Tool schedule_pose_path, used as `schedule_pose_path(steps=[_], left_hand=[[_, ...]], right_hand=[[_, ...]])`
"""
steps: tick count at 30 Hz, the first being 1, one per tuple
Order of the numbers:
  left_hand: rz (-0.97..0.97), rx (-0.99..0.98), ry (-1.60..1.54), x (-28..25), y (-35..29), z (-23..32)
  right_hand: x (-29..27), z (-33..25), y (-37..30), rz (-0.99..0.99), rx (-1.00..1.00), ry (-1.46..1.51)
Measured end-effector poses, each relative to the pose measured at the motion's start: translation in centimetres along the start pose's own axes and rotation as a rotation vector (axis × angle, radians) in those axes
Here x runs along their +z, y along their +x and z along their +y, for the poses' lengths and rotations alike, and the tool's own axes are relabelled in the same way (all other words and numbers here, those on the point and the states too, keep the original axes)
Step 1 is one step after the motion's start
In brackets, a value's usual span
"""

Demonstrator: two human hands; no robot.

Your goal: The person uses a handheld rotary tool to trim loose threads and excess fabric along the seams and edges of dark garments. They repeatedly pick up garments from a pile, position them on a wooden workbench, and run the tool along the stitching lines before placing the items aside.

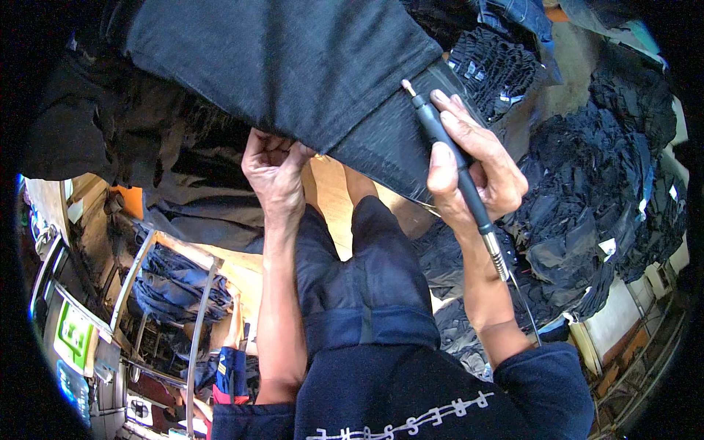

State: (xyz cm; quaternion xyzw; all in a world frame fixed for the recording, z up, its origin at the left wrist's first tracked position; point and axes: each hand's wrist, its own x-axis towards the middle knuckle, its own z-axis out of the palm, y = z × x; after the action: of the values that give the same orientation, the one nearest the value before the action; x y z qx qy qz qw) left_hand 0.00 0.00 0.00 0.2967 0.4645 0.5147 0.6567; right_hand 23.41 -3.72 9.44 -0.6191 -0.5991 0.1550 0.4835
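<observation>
A black denim garment [293, 66], probably a trouser leg, spreads across the upper middle, with a seam line and a paler, scuffed-looking band [400, 121] towards its right end. My left hand [275, 172] is closed on the garment's near edge, fingertips partly hidden beneath the cloth. In my right hand [488, 158] is a slim black pen grinder [470, 192], gripped between thumb and fingers. Its small pinkish tip [407, 86] points up and left over the band; whether it touches the cloth I cannot tell. A thin cord [524, 308] trails from its rear end past my forearm.
Large heaps of dark garments [572, 183] fill the right side, and a tied bundle [488, 66] lies at the upper right. More dark cloth [147, 132] hangs at left. Lower left, a metal-framed rack [202, 301] stands by dark clothes [172, 282] and another person's arm [235, 323].
</observation>
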Motion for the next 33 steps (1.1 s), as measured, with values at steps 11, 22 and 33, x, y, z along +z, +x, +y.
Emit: schedule_pose_path(steps=[11,22,33], left_hand=[[-0.015,-0.008,-0.009,0.2,0.4,0.2],[-0.030,0.013,-0.009,-0.3,0.1,-0.1],[-0.023,0.004,-0.048,0.2,0.2,-0.1]], right_hand=[[0.2,-0.1,0.3,0.035,0.041,-0.104],[0.1,-0.5,0.1,-0.027,0.001,-0.032],[-0.2,-0.5,0.0,-0.074,-0.027,-0.029]])
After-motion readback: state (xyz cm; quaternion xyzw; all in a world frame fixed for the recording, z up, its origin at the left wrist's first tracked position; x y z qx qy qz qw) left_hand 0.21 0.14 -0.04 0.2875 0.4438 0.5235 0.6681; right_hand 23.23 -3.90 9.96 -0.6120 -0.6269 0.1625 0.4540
